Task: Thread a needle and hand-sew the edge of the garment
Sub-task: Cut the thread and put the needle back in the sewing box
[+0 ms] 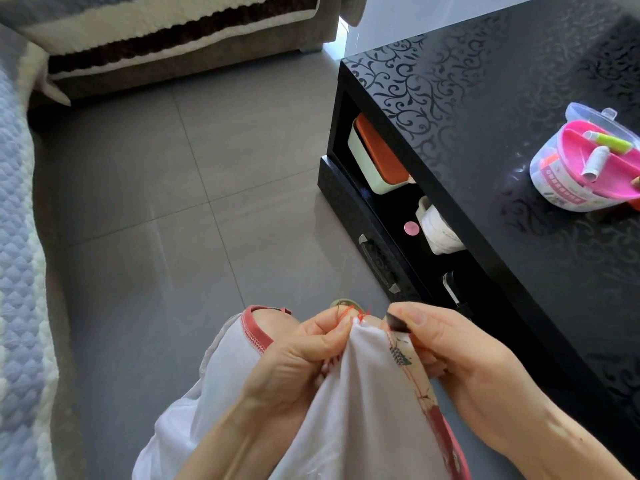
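A white garment (356,403) with a pink-red trimmed edge hangs over my lap at the bottom of the head view. My left hand (298,358) pinches its top edge, with red thread (362,315) showing in stitches just past the fingertips. A thin thread line rises from there toward the floor above. My right hand (450,344) pinches the same edge from the right, thumb and forefinger closed on a dark printed patch of the fabric. The needle itself is too small to make out.
A glossy black coffee table (485,98) with scroll pattern stands on the right. A round sewing kit box (585,168) with a pink tray and thread spools sits on it. Its shelf holds containers (377,157). Grey tiled floor (166,188) lies ahead, sofas at left and top.
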Available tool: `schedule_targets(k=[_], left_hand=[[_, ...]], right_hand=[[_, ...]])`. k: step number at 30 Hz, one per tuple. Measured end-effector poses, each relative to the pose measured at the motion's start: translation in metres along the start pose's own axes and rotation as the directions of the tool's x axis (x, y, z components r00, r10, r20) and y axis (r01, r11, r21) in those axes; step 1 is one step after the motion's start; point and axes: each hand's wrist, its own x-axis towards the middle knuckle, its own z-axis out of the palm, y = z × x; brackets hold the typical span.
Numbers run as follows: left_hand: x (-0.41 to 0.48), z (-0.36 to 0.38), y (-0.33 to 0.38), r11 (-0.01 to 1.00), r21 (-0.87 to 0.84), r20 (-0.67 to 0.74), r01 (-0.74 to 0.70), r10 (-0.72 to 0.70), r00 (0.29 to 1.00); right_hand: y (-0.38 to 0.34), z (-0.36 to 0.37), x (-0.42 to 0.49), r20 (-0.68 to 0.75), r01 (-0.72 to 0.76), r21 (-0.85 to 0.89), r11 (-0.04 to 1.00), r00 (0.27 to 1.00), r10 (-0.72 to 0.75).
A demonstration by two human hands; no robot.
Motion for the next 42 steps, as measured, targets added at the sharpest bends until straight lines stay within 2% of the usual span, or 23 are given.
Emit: schedule_targets(k=[2, 4, 6, 9, 11, 13, 17, 21, 24, 26, 28, 30, 34, 36, 38, 40, 42], left_hand=[[-0.001, -0.004, -0.001, 0.998, 0.018, 0.000, -0.058, 0.058, 0.998], [-0.003, -0.005, -0.001, 0.999, 0.037, 0.031, -0.033, 0.032, 0.999], [-0.012, -0.004, 0.007, 0.998, 0.044, 0.142, 0.043, -0.049, 0.989], [-0.023, 0.001, 0.013, 0.980, 0.198, 0.207, 0.001, -0.043, 0.977], [-0.022, 0.008, 0.024, 0.952, 0.297, 0.152, -0.074, 0.029, 0.988], [-0.013, 0.010, 0.037, 0.898, 0.391, 0.107, -0.200, 0.172, 0.979], [0.001, 0.031, 0.068, 0.731, 0.559, 0.185, -0.391, 0.349, 0.919], [0.004, 0.065, 0.080, 0.644, 0.576, 0.387, -0.504, 0.328, 0.862], [0.009, 0.087, 0.082, 0.654, 0.556, 0.488, -0.514, 0.244, 0.838], [0.015, 0.099, 0.084, 0.688, 0.532, 0.521, -0.493, 0.193, 0.831], [0.023, 0.111, 0.087, 0.675, 0.547, 0.532, -0.495, 0.176, 0.828], [0.037, 0.128, 0.089, 0.631, 0.587, 0.527, -0.507, 0.178, 0.831], [0.071, 0.159, 0.098, 0.609, 0.629, 0.475, -0.483, 0.191, 0.859], [0.092, 0.185, 0.108, 0.577, 0.640, 0.476, -0.508, 0.221, 0.851], [0.111, 0.221, 0.120, 0.570, 0.616, 0.492, -0.544, 0.261, 0.830], [0.124, 0.271, 0.130, 0.591, 0.550, 0.536, -0.590, 0.292, 0.792], [0.132, 0.314, 0.132, 0.575, 0.512, 0.580, -0.638, 0.315, 0.751]], right_hand=[[-0.001, -0.006, 0.005, -0.049, -0.056, -0.002, 0.998, 0.997, 0.056], [-0.003, -0.010, 0.009, -0.015, -0.108, -0.052, 0.993, 0.994, 0.107], [-0.006, -0.014, 0.007, -0.019, 0.027, -0.116, 0.993, 0.999, -0.030], [-0.015, -0.011, -0.008, -0.146, 0.187, -0.209, 0.960, 0.965, -0.219], [-0.020, -0.008, -0.012, -0.234, 0.281, -0.304, 0.910, 0.904, -0.357], [-0.022, -0.009, -0.008, -0.339, 0.268, -0.351, 0.897, 0.857, -0.389], [-0.038, -0.008, 0.002, -0.410, 0.321, -0.354, 0.879, 0.791, -0.454], [-0.063, -0.005, 0.003, -0.359, 0.483, -0.270, 0.833, 0.752, -0.553], [-0.078, -0.010, -0.002, -0.377, 0.560, -0.241, 0.792, 0.698, -0.609], [-0.089, -0.023, -0.008, -0.416, 0.603, -0.274, 0.749, 0.628, -0.657], [-0.105, -0.041, -0.015, -0.438, 0.655, -0.287, 0.698, 0.558, -0.704], [-0.127, -0.066, -0.025, -0.467, 0.699, -0.232, 0.677, 0.530, -0.708], [-0.169, -0.116, -0.041, -0.514, 0.765, -0.074, 0.640, 0.521, -0.682], [-0.196, -0.145, -0.050, -0.539, 0.781, -0.153, 0.606, 0.448, -0.713], [-0.223, -0.169, -0.059, -0.555, 0.752, -0.336, 0.567, 0.329, -0.764], [-0.249, -0.188, -0.071, -0.530, 0.657, -0.555, 0.510, 0.193, -0.826], [-0.259, -0.203, -0.076, -0.494, 0.531, -0.700, 0.478, 0.123, -0.860]])
